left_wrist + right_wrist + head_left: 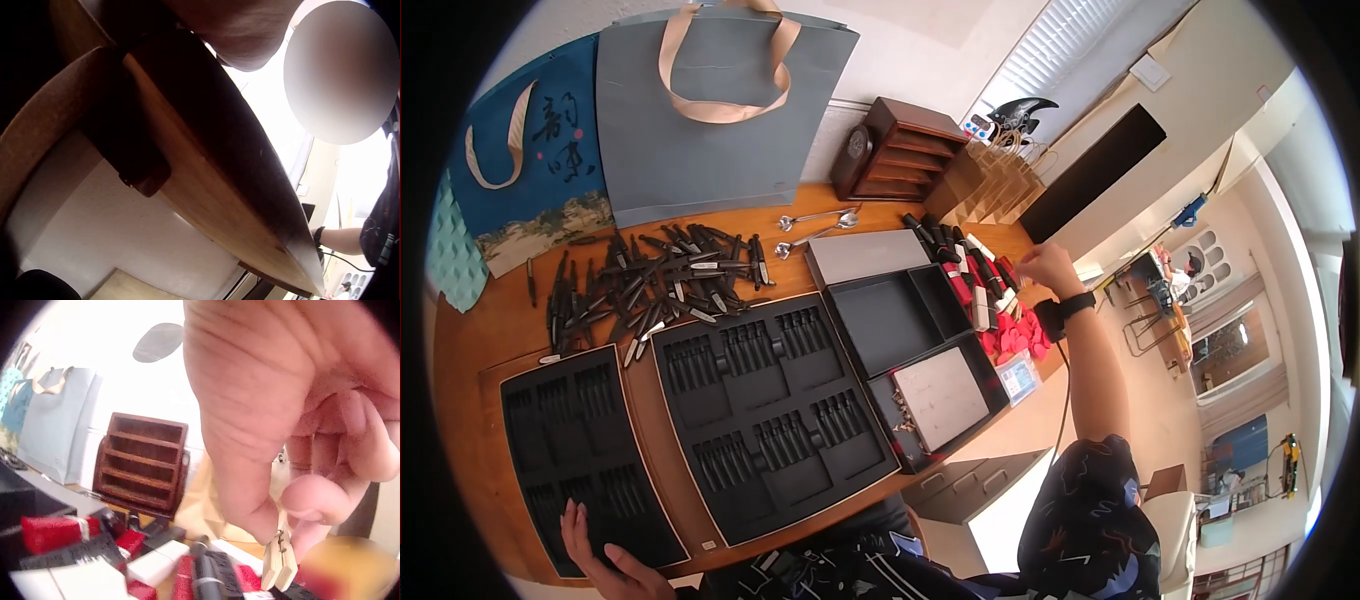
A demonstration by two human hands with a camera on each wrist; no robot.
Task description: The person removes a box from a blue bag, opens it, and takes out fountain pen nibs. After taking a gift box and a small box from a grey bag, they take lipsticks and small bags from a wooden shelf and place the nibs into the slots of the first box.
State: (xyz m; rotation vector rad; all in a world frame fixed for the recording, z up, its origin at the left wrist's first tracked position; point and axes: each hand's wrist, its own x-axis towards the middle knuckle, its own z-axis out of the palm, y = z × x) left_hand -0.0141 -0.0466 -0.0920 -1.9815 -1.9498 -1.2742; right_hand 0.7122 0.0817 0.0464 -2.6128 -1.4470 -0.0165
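Note:
In the right wrist view my right hand (262, 406) pinches a small wooden clothespin (279, 564) between thumb and fingertip, just above a heap of red, black and white lipstick-like tubes (206, 575). The head view has this right hand (1050, 268) at the right edge of that heap (975, 265), beside pink-red petal-like pieces (1015, 338). My left hand (605, 560), its fingers extended, lies over the near edge of the narrower black slotted tray (565, 440). Only part of the left hand (250, 31) shows in the left wrist view, above the table edge (206, 169).
A larger slotted tray (775, 405) and a black box (890, 320) holding a grey panel (940, 395) and small clips fill the table's middle. Behind lie many dark pens (655, 275), two spoons (820, 232), gift bags (710, 150) and a wooden shelf (910, 150).

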